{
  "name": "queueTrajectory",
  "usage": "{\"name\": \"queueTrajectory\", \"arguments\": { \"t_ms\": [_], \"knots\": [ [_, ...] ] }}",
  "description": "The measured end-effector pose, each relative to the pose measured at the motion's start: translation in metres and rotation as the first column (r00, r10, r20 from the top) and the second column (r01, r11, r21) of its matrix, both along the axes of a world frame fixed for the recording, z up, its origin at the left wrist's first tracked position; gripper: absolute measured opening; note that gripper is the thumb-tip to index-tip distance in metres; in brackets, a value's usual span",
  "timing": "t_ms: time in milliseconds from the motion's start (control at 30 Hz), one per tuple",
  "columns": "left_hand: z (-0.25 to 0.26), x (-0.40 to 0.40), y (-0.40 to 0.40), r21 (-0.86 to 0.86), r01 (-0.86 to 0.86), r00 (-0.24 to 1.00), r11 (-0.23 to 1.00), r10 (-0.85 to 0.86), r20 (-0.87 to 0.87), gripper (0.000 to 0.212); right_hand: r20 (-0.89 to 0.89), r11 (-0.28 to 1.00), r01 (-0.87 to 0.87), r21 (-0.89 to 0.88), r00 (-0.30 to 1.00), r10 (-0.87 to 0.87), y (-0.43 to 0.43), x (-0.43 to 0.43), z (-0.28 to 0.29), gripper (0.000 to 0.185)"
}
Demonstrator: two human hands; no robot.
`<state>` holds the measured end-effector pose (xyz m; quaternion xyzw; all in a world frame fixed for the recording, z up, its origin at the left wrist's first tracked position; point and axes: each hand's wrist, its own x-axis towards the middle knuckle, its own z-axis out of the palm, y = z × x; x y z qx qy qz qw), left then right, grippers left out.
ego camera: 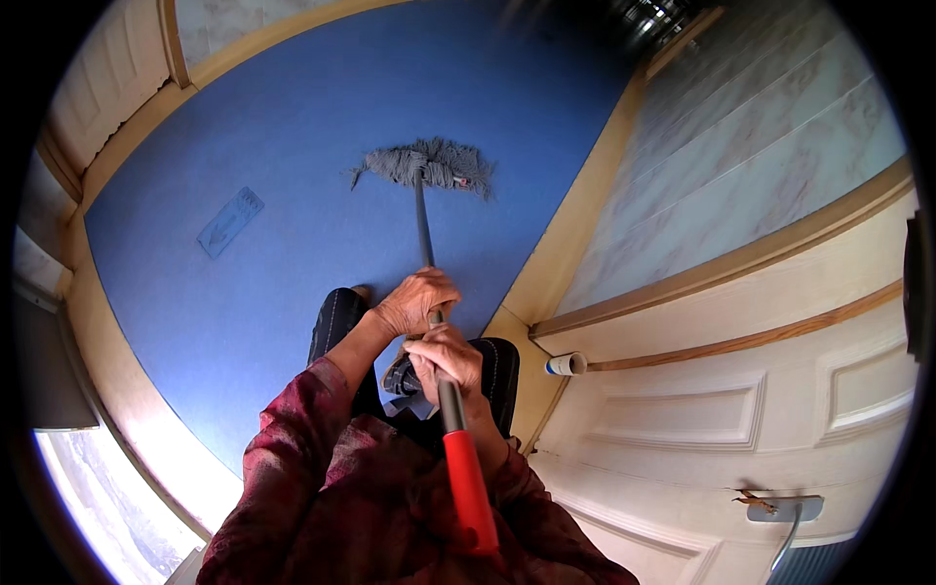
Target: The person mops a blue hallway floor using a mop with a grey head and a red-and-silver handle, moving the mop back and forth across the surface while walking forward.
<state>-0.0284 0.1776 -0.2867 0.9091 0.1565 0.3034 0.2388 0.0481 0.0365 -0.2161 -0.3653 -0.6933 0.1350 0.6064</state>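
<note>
Both hands grip the metal handle (pixel 453 408) of a mop, which slants away from my body towards the floor. My left hand (pixel 415 300) is wrapped around it lower down, nearer the mop head. Close behind, my right hand (pixel 450 357) holds the same handle higher up. A red grip sleeve (pixel 469 490) covers the handle's upper end, in front of my torso. The grey string mop head (pixel 431 162) lies spread sideways on the blue floor (pixel 314 131), its strands loose at both ends.
To the right are a white panelled door (pixel 680 413) with a lever handle (pixel 786 510) and a marbled wall (pixel 731 168). A paper cup (pixel 567 364) lies at the door's foot. An arrow sticker (pixel 230 221) marks the floor. Another door (pixel 110 95) is far left.
</note>
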Motion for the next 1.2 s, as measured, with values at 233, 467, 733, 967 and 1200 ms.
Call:
{"name": "queueTrajectory", "arguments": {
  "t_ms": [233,467,733,967,1200],
  "knots": [
    [0.076,0.023,-0.052,-0.016,-0.044,0.994,0.999,0.046,0.096,0.016,-0.142,0.990,0.046,0.133,0.989,-0.027,-0.029,0.033,0.042,0.011],
    [0.119,0.018,-0.115,-0.007,-0.035,0.991,0.999,0.035,0.132,0.011,-0.202,0.974,-0.130,0.186,0.965,0.167,-0.083,0.041,0.097,0.004],
    [0.150,-0.014,-0.148,0.011,0.016,0.996,1.000,-0.017,0.091,0.018,0.035,0.783,-0.535,0.317,0.832,0.554,-0.088,0.041,0.129,0.019],
    [0.108,-0.022,-0.093,-0.069,-0.126,0.984,0.990,0.134,0.118,0.012,-0.209,0.937,-0.246,0.249,0.931,0.300,-0.043,0.011,0.081,0.007],
    [0.026,-0.056,-0.003,0.012,-0.217,0.976,0.976,0.217,0.005,0.019,-0.014,0.987,-0.159,0.002,0.987,0.159,0.020,-0.014,-0.009,0.015]
  ]
}}
